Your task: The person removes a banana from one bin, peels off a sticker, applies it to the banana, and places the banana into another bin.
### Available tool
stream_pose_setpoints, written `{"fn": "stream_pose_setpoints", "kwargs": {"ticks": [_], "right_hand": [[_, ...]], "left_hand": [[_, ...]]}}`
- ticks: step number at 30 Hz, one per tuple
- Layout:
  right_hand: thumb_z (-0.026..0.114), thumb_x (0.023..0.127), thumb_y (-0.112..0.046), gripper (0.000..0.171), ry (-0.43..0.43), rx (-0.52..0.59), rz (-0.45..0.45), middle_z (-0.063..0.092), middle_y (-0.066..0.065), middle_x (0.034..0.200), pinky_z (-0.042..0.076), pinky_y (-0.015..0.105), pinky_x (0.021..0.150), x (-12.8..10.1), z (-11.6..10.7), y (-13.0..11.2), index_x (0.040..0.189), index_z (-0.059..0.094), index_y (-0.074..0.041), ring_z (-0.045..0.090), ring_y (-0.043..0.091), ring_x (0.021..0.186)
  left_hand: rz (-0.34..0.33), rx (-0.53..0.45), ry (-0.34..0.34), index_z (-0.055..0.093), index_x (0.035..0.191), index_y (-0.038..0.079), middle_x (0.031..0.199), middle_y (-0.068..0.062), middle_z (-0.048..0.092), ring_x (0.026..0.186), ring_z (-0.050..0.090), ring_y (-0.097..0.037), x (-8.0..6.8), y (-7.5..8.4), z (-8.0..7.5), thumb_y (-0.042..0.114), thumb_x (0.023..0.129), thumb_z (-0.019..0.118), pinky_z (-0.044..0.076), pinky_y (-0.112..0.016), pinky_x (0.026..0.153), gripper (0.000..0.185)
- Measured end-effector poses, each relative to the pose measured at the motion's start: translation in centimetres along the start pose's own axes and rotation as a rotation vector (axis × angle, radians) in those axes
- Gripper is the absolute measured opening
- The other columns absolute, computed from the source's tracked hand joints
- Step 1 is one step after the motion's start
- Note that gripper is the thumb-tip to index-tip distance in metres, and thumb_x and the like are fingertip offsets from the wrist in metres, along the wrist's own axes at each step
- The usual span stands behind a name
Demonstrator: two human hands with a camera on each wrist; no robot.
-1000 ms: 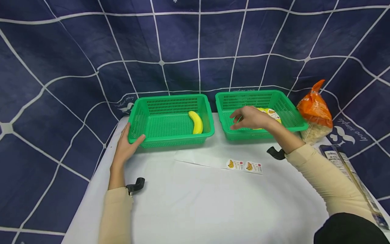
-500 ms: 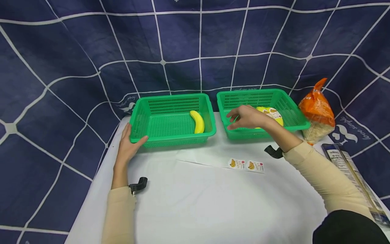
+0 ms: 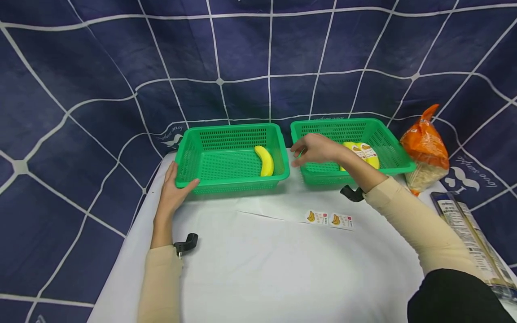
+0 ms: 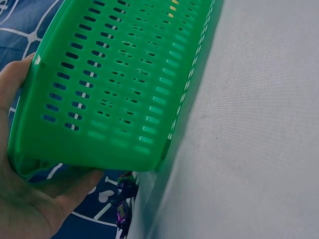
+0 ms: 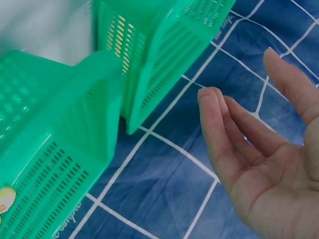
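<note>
My left hand is at the front left corner of the left green basket, its thumb on the front rim and its fingers along the outer left side. The left wrist view shows that hand spread around the basket's corner. One yellow banana lies in the right part of this basket. Over the left end of the right green basket my right hand hovers, fingers loosely bent and holding nothing. Yellow bananas with white labels lie in that basket, partly hidden by the right forearm.
A strip of banana stickers lies on the white table. An orange-topped bag stands right of the right basket, near a long printed packet. Dark-wrapped items show beyond the left basket. A blue checked cloth hangs behind.
My right hand has moved left, from above the right basket toward the gap between the baskets. My left hand stays at the left basket's corner. The head view has shifted slightly.
</note>
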State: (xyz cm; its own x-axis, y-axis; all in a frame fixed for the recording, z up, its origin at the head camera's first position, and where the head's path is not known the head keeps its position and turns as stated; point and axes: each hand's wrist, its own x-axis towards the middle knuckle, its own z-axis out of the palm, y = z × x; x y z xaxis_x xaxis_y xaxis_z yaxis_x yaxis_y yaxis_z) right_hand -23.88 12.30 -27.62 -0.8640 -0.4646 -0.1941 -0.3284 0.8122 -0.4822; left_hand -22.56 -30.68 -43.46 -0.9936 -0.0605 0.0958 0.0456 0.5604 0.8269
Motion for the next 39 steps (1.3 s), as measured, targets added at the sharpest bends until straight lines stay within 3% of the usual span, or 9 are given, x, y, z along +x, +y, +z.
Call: {"fn": "stream_pose_setpoints", "kwargs": {"ticks": [5,10,17,23,30,36,39], "right_hand": [[0.076,0.085,-0.026,0.051,-0.029,-0.012,-0.043,0.071,0.011,0.112,0.053,0.038,0.086,2.1,-0.7,-0.7,0.127,0.063,0.000,0.065,0.022,0.101],[0.073,0.087,-0.024,0.054,-0.104,0.080,-0.060,0.066,0.013,0.122,0.052,0.038,0.093,4.4,-1.7,-1.2,0.133,0.057,0.000,0.062,0.023,0.109],[0.071,0.089,-0.030,0.061,-0.165,0.150,0.004,0.054,0.014,0.141,0.050,0.040,0.101,8.0,-3.0,-2.3,0.140,0.051,-0.005,0.058,0.027,0.121],[0.071,0.090,-0.027,0.060,-0.160,0.261,0.076,0.050,0.014,0.145,0.052,0.034,0.100,10.7,-3.5,-2.8,0.141,0.049,-0.005,0.060,0.026,0.121],[0.071,0.090,-0.027,0.060,-0.114,0.322,0.133,0.054,0.012,0.141,0.053,0.031,0.096,13.5,-3.1,-2.8,0.141,0.050,-0.004,0.063,0.019,0.107],[0.071,0.090,-0.024,0.054,-0.098,0.350,0.184,0.056,0.013,0.136,0.053,0.032,0.096,15.7,-1.2,-2.3,0.136,0.055,-0.001,0.061,0.011,0.080],[0.072,0.089,-0.024,0.051,-0.106,0.363,0.219,0.055,0.012,0.139,0.053,0.031,0.093,16.3,-0.1,-1.9,0.132,0.058,-0.001,0.059,0.012,0.074]], "left_hand": [[-0.006,0.005,-0.005,0.003,0.157,0.016,0.166,0.000,-0.003,0.153,0.000,-0.031,0.1,0.0,-0.3,0.047,0.085,0.071,0.009,-0.060,0.121,0.104],[-0.015,0.012,-0.005,0.003,0.158,0.016,0.166,0.000,-0.003,0.153,0.000,-0.032,0.1,-0.1,-0.5,0.048,0.084,0.071,0.009,-0.061,0.121,0.105],[-0.016,0.008,0.000,0.003,0.157,0.015,0.166,-0.001,-0.003,0.153,0.000,-0.032,0.2,-0.2,-0.7,0.043,0.085,0.072,0.009,-0.060,0.121,0.104],[-0.015,0.002,-0.007,0.003,0.158,0.016,0.166,0.001,-0.003,0.153,0.000,-0.031,0.2,-0.2,-0.6,0.044,0.085,0.071,0.009,-0.060,0.121,0.104],[-0.016,-0.007,-0.016,0.003,0.158,0.016,0.166,0.002,-0.003,0.153,-0.001,-0.030,0.1,-0.1,-0.5,0.044,0.086,0.071,0.009,-0.060,0.121,0.103],[0.001,-0.007,-0.014,0.004,0.157,0.015,0.166,0.001,-0.002,0.153,0.000,-0.031,0.1,0.0,-0.4,0.046,0.085,0.071,0.010,-0.060,0.121,0.103],[0.001,-0.016,-0.018,0.004,0.157,0.014,0.166,0.002,-0.002,0.153,0.000,-0.031,0.1,-0.1,-0.1,0.044,0.086,0.071,0.009,-0.060,0.121,0.103]]}}
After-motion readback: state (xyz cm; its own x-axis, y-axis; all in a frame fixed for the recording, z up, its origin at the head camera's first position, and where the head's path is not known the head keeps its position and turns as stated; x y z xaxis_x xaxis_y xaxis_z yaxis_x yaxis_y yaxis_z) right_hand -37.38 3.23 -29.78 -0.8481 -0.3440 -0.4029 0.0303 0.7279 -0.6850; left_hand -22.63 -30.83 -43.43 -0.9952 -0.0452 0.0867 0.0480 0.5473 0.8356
